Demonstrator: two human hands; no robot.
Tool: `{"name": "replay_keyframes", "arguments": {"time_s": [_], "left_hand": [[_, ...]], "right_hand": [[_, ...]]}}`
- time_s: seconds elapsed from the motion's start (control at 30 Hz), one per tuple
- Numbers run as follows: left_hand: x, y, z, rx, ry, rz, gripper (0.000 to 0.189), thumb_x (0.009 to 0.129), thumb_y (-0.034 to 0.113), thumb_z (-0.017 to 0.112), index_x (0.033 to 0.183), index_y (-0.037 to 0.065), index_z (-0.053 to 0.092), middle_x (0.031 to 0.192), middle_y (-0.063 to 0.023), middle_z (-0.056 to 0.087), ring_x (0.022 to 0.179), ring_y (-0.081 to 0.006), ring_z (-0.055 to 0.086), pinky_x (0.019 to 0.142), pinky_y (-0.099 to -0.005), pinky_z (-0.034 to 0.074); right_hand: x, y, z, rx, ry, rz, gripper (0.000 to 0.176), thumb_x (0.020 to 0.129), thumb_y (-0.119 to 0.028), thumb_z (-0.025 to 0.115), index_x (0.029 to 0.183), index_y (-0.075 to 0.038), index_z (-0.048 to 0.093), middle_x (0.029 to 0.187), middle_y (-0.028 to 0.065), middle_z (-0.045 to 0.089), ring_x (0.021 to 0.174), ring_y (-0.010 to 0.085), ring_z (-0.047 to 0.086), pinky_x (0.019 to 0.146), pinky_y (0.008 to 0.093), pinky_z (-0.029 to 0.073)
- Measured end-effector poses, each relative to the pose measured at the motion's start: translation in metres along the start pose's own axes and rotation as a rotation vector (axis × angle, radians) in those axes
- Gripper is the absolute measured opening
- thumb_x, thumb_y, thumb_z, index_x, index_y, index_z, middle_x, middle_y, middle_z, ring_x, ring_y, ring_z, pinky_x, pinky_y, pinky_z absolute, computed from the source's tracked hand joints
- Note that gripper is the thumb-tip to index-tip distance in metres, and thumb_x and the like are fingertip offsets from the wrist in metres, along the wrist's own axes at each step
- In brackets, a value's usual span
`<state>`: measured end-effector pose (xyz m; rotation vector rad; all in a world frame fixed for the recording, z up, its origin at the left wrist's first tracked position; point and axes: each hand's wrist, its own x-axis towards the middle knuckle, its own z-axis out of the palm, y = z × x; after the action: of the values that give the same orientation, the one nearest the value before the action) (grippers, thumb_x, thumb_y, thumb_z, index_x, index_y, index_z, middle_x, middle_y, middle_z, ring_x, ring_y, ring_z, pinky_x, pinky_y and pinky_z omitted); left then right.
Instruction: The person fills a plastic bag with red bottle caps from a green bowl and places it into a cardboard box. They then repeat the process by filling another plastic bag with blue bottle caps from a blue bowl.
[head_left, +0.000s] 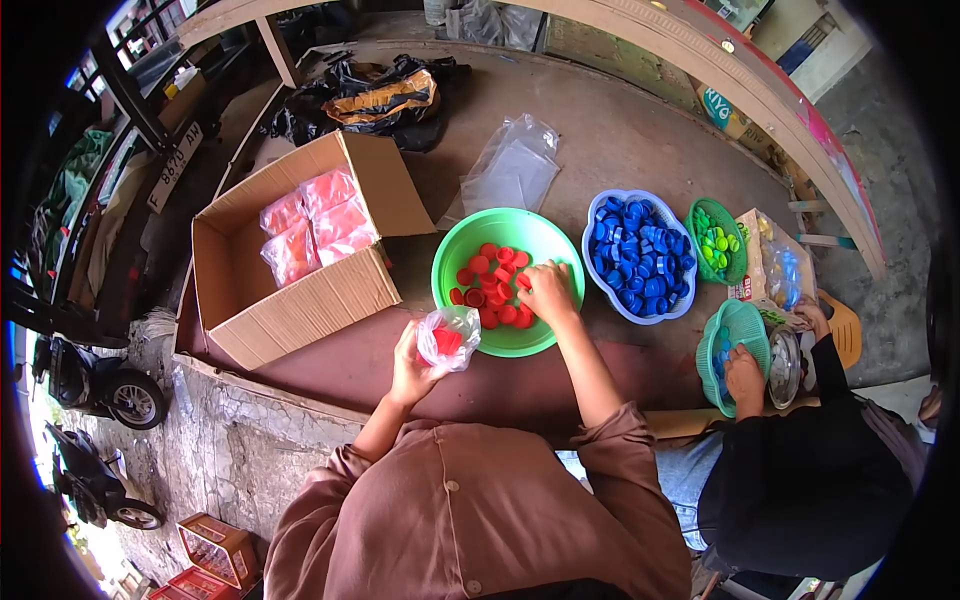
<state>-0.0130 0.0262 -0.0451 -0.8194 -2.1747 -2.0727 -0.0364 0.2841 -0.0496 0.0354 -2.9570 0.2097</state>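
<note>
My left hand (408, 368) holds a clear plastic bag (462, 325) with red caps inside, just in front of the green basin (450, 237). Loose red caps (494, 290) lie in that basin. Inside its right part, my right hand (547, 290) has its fingers closed on a red cap. To the basin's left stands an open cardboard box (300, 325) holding several bags of red caps (335, 205). Flat empty plastic bags (515, 170) lie behind the basin.
A basket (590, 240) of blue caps and a green basket (744, 262) of green caps stand right. Beside me, a co-worker's hand (743, 378) is in a teal basket (708, 345). Black plastic (345, 85) lies at the back; a wooden beam (660, 35) arches behind.
</note>
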Motion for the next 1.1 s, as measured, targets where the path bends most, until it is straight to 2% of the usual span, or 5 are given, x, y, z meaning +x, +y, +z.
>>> {"name": "replay_keyframes", "arguments": {"time_s": [0.27, 0.47, 0.67, 0.8, 1.1], "left_hand": [[-0.003, -0.001, 0.001, -0.091, 0.004, -0.039, 0.051, 0.060, 0.015, 0.079, 0.102, 0.000, 0.054, 0.098, -0.0071, 0.052, 0.088, -0.0181, 0.053, 0.078, -0.0292, 0.044], [-0.006, 0.008, -0.008, 0.142, -0.092, 0.107, 0.053, 0.059, 0.023, 0.079, 0.102, 0.002, 0.055, 0.092, -0.0097, 0.056, 0.088, -0.0231, 0.054, 0.077, -0.0335, 0.044], [-0.011, 0.034, -0.023, -0.280, -0.014, -0.091, 0.056, 0.062, 0.019, 0.077, 0.108, 0.000, 0.052, 0.097, -0.0082, 0.056, 0.091, -0.0180, 0.056, 0.083, -0.0318, 0.044], [-0.009, 0.042, -0.041, -0.432, -0.176, -0.221, 0.055, 0.070, 0.019, 0.068, 0.117, 0.000, 0.045, 0.109, -0.0079, 0.053, 0.099, -0.0162, 0.052, 0.089, -0.0324, 0.042], [-0.017, 0.074, -0.050, -0.237, -0.525, -0.414, 0.030, 0.077, 0.012, 0.067, 0.103, 0.001, 0.055, 0.088, 0.0000, 0.058, 0.082, -0.0073, 0.051, 0.074, -0.0245, 0.043]], "right_hand": [[-0.027, -0.053, -0.061, 1.160, 0.061, 0.069, 0.023, 0.066, -0.012, 0.067, 0.085, 0.000, 0.062, 0.076, 0.0114, 0.062, 0.059, 0.0249, 0.057, 0.056, 0.0363, 0.045], [-0.047, -0.135, -0.062, 0.042, -0.222, -0.430, 0.022, 0.074, -0.024, 0.060, 0.087, -0.007, 0.065, 0.088, 0.0037, 0.061, 0.098, 0.0214, 0.045, 0.085, 0.0395, 0.029], [-0.039, -0.131, -0.110, 0.849, 0.148, -0.115, 0.029, 0.075, -0.016, 0.066, 0.101, -0.003, 0.058, 0.096, 0.0060, 0.058, 0.086, 0.0151, 0.054, 0.071, 0.0294, 0.043], [-0.052, -0.132, -0.100, 1.389, -0.460, 0.020, 0.028, 0.081, -0.010, 0.061, 0.102, 0.005, 0.050, 0.098, 0.0104, 0.057, 0.071, 0.0115, 0.059, 0.059, 0.0252, 0.049], [-0.054, -0.121, -0.129, 1.446, -0.034, 0.215, 0.041, 0.068, 0.004, 0.066, 0.105, 0.000, 0.051, 0.080, 0.0022, 0.055, 0.068, 0.0087, 0.058, 0.053, 0.0188, 0.045]]}}
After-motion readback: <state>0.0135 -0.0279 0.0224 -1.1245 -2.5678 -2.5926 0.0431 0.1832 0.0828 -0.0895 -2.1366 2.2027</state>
